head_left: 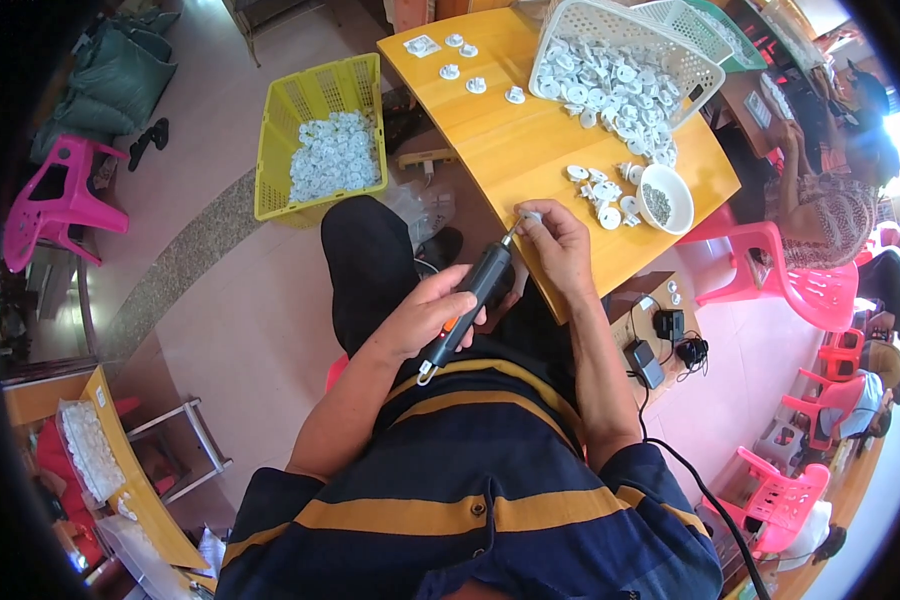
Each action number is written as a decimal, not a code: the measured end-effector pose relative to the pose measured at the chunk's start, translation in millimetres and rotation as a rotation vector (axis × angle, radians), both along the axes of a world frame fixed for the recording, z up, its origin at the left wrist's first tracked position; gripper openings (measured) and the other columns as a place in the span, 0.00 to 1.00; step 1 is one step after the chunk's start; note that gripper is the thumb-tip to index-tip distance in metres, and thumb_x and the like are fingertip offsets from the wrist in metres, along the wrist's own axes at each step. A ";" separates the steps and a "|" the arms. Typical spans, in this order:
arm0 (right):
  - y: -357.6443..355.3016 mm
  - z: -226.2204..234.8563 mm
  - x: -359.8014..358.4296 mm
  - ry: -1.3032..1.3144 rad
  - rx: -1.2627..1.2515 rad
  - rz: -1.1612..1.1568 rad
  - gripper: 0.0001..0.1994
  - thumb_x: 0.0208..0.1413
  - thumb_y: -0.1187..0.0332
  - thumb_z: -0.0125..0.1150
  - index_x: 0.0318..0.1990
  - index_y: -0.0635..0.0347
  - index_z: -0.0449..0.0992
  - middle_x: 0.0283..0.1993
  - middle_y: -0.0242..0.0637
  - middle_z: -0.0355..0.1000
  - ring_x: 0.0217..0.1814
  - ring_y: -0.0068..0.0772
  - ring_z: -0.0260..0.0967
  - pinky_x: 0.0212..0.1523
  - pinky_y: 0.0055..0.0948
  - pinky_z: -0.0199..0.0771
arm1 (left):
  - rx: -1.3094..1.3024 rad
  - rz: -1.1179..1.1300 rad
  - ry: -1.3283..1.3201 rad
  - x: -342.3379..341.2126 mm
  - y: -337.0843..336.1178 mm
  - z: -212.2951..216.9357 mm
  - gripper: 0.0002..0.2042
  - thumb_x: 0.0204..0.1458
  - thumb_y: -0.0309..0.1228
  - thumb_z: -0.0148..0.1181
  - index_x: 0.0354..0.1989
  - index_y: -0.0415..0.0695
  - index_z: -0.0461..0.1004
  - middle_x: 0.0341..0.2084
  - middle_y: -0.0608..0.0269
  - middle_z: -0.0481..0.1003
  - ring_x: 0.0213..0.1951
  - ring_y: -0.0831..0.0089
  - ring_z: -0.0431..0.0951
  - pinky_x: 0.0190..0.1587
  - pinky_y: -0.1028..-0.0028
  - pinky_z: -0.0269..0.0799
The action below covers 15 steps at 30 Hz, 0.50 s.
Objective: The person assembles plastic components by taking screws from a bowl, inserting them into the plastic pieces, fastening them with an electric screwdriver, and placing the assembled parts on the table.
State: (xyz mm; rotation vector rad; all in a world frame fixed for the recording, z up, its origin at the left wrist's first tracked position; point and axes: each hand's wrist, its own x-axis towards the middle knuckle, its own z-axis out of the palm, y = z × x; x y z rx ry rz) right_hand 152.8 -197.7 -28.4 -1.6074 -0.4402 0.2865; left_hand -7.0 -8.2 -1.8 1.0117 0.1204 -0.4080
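My left hand (432, 312) is wrapped round a black electric screwdriver (484, 280) with an orange switch and a hanging loop at its rear end. Its bit points up and right to a small white plastic part (530, 216), pinched in my right hand (562, 248) at the edge of the yellow wooden table (500, 125). Fingers partly hide this part, and whether a screw sits on the bit is too small to tell. Beyond my right hand lie several loose white round plastic parts (608, 216), beside a white bowl (682, 212) of small metal screws (657, 203).
A white basket (705, 82) spills white parts onto the table's far right. Several more parts (476, 86) stand along its far left. A yellow crate (270, 165) holds bagged-looking white pieces. Pink chairs (805, 280) and a seated person (825, 210) are at right; a black cable (705, 490) runs beside me.
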 end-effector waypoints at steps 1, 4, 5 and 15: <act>0.0 0.3 0.1 -0.001 -0.006 0.001 0.07 0.65 0.78 0.58 0.48 0.65 0.79 0.35 0.28 0.77 0.38 0.16 0.73 0.42 0.18 0.75 | 0.004 0.002 0.002 0.1 -0.2 0.8 0.19 0.63 0.31 0.52 0.61 0.39 0.64 0.34 0.60 0.77 0.26 0.73 0.79 0.29 0.76 0.77; 1.0 2.2 -0.8 0.010 -0.011 0.000 0.07 0.65 0.78 0.58 0.48 0.65 0.79 0.35 0.28 0.77 0.38 0.16 0.73 0.42 0.18 0.75 | -0.005 0.015 0.002 -0.4 -0.8 1.4 0.19 0.64 0.31 0.52 0.62 0.38 0.64 0.34 0.60 0.77 0.26 0.73 0.79 0.29 0.76 0.77; 1.3 2.7 -1.1 0.022 -0.007 -0.003 0.07 0.65 0.78 0.58 0.47 0.65 0.79 0.35 0.28 0.77 0.38 0.16 0.73 0.42 0.18 0.75 | -0.007 0.015 0.002 -0.5 -0.7 1.0 0.19 0.64 0.31 0.52 0.62 0.38 0.64 0.34 0.60 0.77 0.26 0.73 0.79 0.29 0.76 0.77; 1.1 -0.8 -0.6 0.036 0.019 -0.001 0.07 0.65 0.78 0.59 0.47 0.65 0.79 0.34 0.27 0.76 0.37 0.15 0.73 0.42 0.17 0.75 | 0.009 0.007 -0.014 0.1 -0.8 0.7 0.20 0.64 0.31 0.52 0.63 0.38 0.64 0.35 0.60 0.77 0.25 0.74 0.79 0.28 0.77 0.76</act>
